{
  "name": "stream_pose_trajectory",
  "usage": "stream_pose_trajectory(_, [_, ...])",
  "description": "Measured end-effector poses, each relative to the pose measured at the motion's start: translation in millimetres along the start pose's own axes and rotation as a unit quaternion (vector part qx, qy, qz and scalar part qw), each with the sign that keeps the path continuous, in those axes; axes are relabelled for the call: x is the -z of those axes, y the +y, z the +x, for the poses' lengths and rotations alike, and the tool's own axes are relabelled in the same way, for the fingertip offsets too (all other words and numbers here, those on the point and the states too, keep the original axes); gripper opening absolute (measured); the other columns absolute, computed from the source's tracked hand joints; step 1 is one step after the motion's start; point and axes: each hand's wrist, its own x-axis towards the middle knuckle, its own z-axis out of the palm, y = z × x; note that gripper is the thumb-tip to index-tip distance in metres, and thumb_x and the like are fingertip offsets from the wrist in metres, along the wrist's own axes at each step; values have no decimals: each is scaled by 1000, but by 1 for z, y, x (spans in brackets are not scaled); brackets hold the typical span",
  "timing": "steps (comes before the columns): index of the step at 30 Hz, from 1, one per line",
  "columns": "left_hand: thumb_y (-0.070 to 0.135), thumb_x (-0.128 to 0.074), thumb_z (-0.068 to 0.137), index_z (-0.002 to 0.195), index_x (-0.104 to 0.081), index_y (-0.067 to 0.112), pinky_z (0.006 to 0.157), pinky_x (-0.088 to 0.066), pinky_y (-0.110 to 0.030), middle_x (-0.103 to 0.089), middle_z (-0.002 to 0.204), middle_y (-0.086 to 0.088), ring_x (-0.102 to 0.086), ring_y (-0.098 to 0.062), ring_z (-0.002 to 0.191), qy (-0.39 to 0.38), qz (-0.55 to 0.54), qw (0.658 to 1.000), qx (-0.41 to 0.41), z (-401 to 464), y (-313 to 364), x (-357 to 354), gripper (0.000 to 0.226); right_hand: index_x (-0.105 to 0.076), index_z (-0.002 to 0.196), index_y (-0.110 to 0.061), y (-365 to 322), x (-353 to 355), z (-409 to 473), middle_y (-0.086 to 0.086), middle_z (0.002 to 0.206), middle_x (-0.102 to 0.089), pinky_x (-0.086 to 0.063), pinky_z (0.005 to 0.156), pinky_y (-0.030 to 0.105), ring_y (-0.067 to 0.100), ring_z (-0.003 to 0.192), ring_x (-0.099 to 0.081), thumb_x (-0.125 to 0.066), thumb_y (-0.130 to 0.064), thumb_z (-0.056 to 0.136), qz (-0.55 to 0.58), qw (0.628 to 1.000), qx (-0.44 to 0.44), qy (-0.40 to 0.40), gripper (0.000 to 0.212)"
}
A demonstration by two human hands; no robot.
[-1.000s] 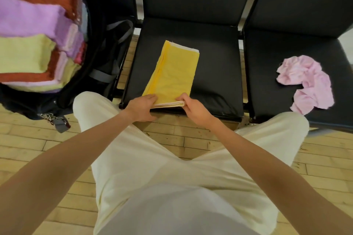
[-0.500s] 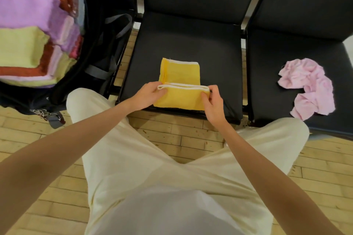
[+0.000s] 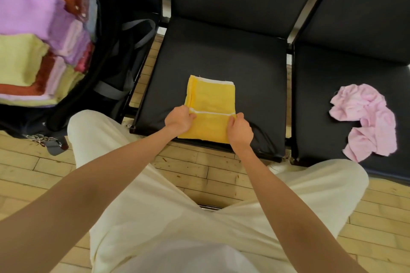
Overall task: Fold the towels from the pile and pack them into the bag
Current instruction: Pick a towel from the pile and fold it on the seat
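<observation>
One yellow towel (image 3: 210, 104) at frame centre on middle black chair seat (image 3: 221, 55), half folded. Left hand (image 3: 179, 118), right hand (image 3: 239, 129) each pinch folded edge. One crumpled pink towel (image 3: 368, 117) right. Black bag (image 3: 66, 95) of folded towels, upper left. Wood floor (image 3: 199, 168).

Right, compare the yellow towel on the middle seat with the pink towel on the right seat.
The yellow towel lies flat in a neat folded rectangle; the pink towel is crumpled and unfolded. The left hand and right hand pinch the yellow towel's folded edge; nothing touches the pink towel. Both lie on black seats.
</observation>
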Motion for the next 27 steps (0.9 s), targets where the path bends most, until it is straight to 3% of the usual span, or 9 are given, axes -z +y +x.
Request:
stream_pose_trajectory(5, [36,-64,88,117,-46,7,67,-45,-35,-56,109,-10,-58,-28,98,85,47,995,9,-4,4,9,45,-47,111,-5,2,3,4,13,112,-51,-44,68,34,27,98,-54,-55,-13,91,33,999,10,33,23])
stream_pose_trajectory(8, [22,-65,86,121,-47,8,83,-47,-36,-50,119,-11,-52,-28,107,149,133,962,-185,-6,-11,11,43,-55,118,-5,14,13,8,11,125,-52,-43,97,37,27,113,-50,-54,7,81,21,979,205,-7,40])
stream_pose_trajectory(11, [32,-53,96,130,-52,8,102,-41,-39,-51,134,-8,-48,-26,122,63,148,924,-348,-17,-26,12,41,-58,122,-4,25,24,5,11,122,-60,-42,101,41,29,111,-57,-48,4,88,-7,951,300,-72,37])
stream_pose_trajectory(14, [45,-41,99,150,-25,10,116,-18,-29,-23,157,-6,-20,-18,145,-81,171,928,-321,-28,-36,5,65,-43,138,-8,30,32,-1,9,138,-49,-31,108,37,26,125,-47,-51,-25,95,-41,951,255,-170,47])
stream_pose_trajectory(18, [31,-52,96,152,-15,7,117,-15,-27,-14,160,-8,-12,-18,147,-83,296,894,-325,-26,-37,1,71,-22,149,-15,37,37,-3,2,156,-24,-15,115,38,18,142,-23,-68,-43,80,-149,925,277,-211,87])
stream_pose_trajectory(20, [23,-55,92,145,-31,6,112,-32,-32,-29,154,-10,-27,-22,142,-74,341,874,-338,-22,-30,4,61,-22,149,-13,37,37,-3,6,155,-25,-18,115,37,21,141,-25,-67,-31,81,-179,914,303,-202,84])
stream_pose_trajectory(22, [20,-54,89,127,-50,7,93,-47,-35,-52,132,-9,-48,-24,123,-66,325,875,-353,-18,-22,10,40,-34,144,-9,34,38,-1,9,148,-37,-26,111,38,25,135,-35,-61,-20,83,-183,911,318,-190,68])
stream_pose_trajectory(25, [21,-51,92,96,-60,7,66,-44,-30,-60,87,-1,-61,-23,88,-96,201,920,-321,-16,-12,26,16,-60,115,-5,29,47,3,13,112,-64,-39,94,36,31,106,-57,-53,-17,86,-108,939,279,-171,32])
stream_pose_trajectory(27, [23,-53,93,90,-59,9,60,-38,-27,-52,75,6,-57,-20,78,-121,113,941,-295,-19,-10,40,16,-64,98,-1,29,55,5,15,89,-65,-42,78,35,29,86,-60,-51,-19,88,-40,956,229,-178,24])
